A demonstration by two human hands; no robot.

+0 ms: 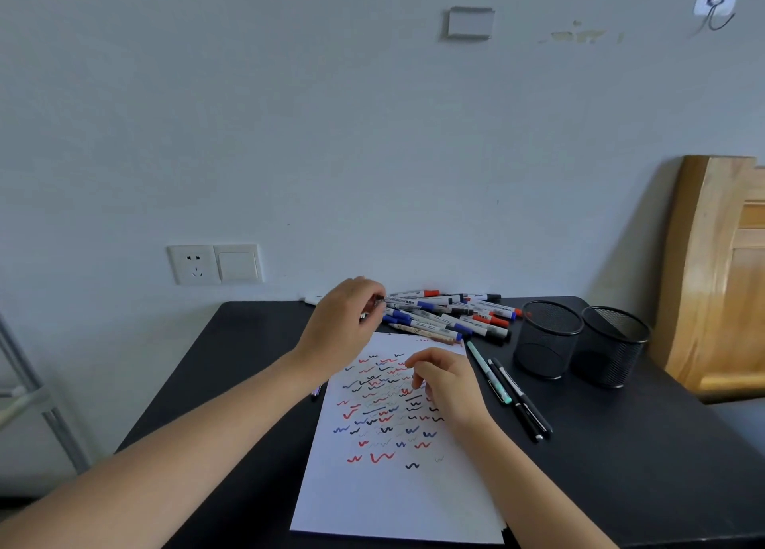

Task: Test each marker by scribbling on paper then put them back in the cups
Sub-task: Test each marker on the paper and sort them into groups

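A pile of markers [449,314] with red, blue and black caps lies at the back of the black table [621,465]. My left hand [345,321] reaches to the pile's left end and pinches the black-capped end of a marker [397,300] there. A white sheet of paper [389,490] covered with red, blue and black scribbles lies in front of the pile. My right hand [445,383] hovers over the sheet with fingers loosely curled and holds nothing. Two black mesh cups [546,341] [612,345] stand at the right, with no markers showing in them.
A teal pen [488,372] and two black pens [523,403] lie right of the sheet. A small pen tip [316,391] pokes out under my left forearm. A wooden headboard [720,279] stands at the right, a wall socket [215,263] at the back left.
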